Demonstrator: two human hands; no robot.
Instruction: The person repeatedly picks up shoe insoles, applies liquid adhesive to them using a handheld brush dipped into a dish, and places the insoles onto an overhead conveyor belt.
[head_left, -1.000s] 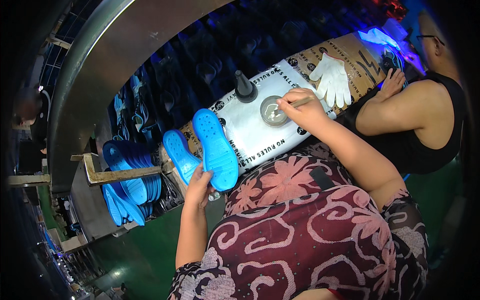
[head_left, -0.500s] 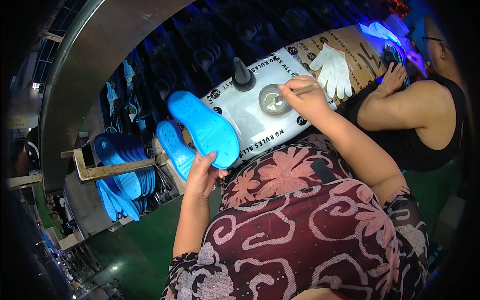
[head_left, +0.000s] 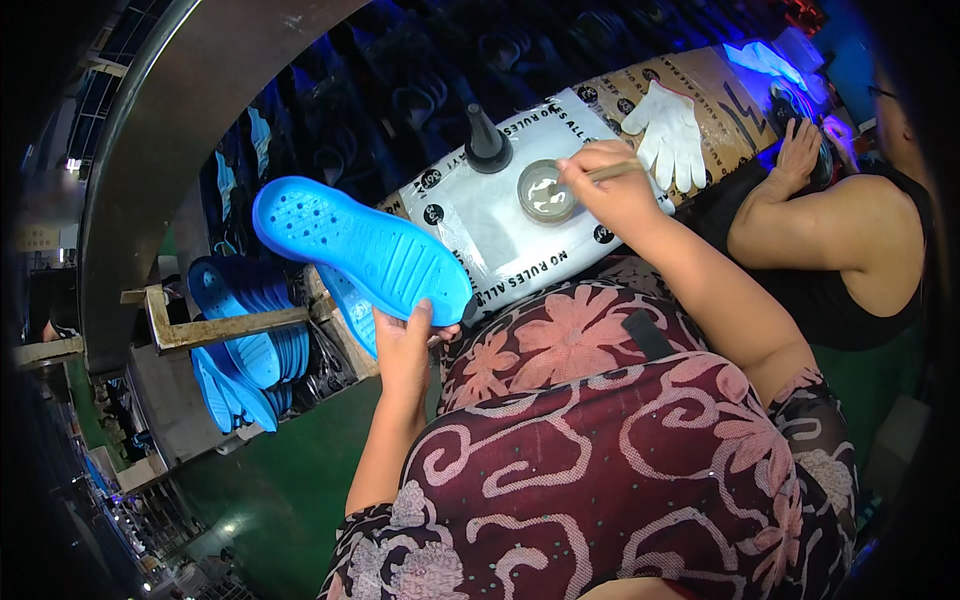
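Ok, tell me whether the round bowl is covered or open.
Open: no lid sits on the round bowl, and pale, shiny contents show inside.

So my left forearm is bare and reaches pretty much straight ahead, and the left hand at the end of it is gripping: left thumb on top, fingers curled underneath, a couple of tips peeking out on the right. My right elbow is bent, with the right forearm angled forward and leftward. Right hand is farther forward, in a pen-style pinch.
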